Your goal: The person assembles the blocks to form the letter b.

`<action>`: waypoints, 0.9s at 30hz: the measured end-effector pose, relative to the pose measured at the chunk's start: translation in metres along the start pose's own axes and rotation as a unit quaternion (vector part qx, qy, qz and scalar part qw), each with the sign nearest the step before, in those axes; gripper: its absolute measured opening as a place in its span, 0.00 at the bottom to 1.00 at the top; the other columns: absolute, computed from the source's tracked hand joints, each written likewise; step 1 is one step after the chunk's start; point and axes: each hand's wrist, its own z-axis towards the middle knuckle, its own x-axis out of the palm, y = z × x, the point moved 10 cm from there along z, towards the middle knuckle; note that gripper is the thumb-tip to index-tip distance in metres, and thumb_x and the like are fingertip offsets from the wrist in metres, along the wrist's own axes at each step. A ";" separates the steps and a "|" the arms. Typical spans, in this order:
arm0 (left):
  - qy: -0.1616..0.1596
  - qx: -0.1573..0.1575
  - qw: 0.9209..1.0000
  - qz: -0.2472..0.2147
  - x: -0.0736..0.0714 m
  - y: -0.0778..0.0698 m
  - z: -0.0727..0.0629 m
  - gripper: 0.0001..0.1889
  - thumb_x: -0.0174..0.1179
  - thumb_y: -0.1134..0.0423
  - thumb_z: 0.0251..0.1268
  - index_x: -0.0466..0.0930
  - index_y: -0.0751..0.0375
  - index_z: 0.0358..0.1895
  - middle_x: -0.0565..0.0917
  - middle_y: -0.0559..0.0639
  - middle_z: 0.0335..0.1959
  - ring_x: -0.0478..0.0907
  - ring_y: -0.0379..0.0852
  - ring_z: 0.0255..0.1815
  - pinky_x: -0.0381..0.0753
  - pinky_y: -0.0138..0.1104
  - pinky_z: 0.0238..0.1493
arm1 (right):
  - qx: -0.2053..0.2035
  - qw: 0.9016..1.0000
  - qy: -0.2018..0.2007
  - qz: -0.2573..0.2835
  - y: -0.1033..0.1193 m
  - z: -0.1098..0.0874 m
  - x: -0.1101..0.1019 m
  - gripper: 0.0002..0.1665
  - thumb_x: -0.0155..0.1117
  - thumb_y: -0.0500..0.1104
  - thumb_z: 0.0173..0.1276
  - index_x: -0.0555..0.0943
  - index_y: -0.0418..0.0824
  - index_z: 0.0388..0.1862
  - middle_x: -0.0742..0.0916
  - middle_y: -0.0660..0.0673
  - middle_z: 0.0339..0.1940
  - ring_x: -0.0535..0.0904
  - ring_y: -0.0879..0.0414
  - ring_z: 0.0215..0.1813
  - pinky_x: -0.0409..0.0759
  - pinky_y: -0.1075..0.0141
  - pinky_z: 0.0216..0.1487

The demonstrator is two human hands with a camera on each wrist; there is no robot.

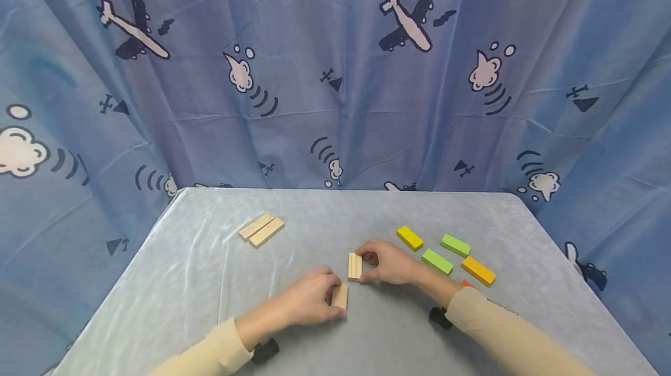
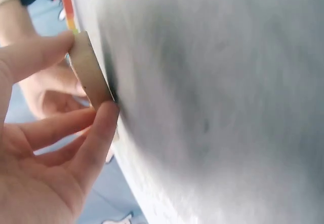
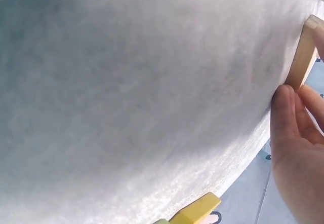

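Near the middle of the table, my left hand (image 1: 310, 299) pinches a plain wooden block (image 1: 339, 296) by its two ends, thumb at one end and fingertips at the other. The left wrist view shows that wooden block (image 2: 90, 73) close over the white cloth. Just beyond it and slightly to the right, my right hand (image 1: 388, 262) grips two narrow wooden blocks (image 1: 355, 267) that stand side by side on edge. In the right wrist view, fingertips (image 3: 283, 95) press the lower end of a wooden block (image 3: 301, 57).
Two wooden blocks (image 1: 262, 229) lie flat together at the back left. Right of my right hand lie a yellow block (image 1: 410, 238), two green blocks (image 1: 437, 261) and an orange block (image 1: 478, 271). A red block (image 1: 466, 284) is mostly hidden behind my right forearm. A blue curtain (image 1: 335, 73) hangs behind the table.
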 end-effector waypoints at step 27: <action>-0.018 -0.016 1.000 -0.013 0.002 0.003 -0.005 0.29 0.80 0.54 0.50 0.83 0.67 0.53 0.83 0.46 0.39 0.75 0.33 0.36 0.78 0.29 0.39 | -0.021 1.000 -0.002 -0.023 0.017 0.013 0.012 0.30 0.81 0.46 0.56 0.84 0.36 0.56 0.85 0.50 0.47 0.80 0.54 0.49 0.79 0.59 0.52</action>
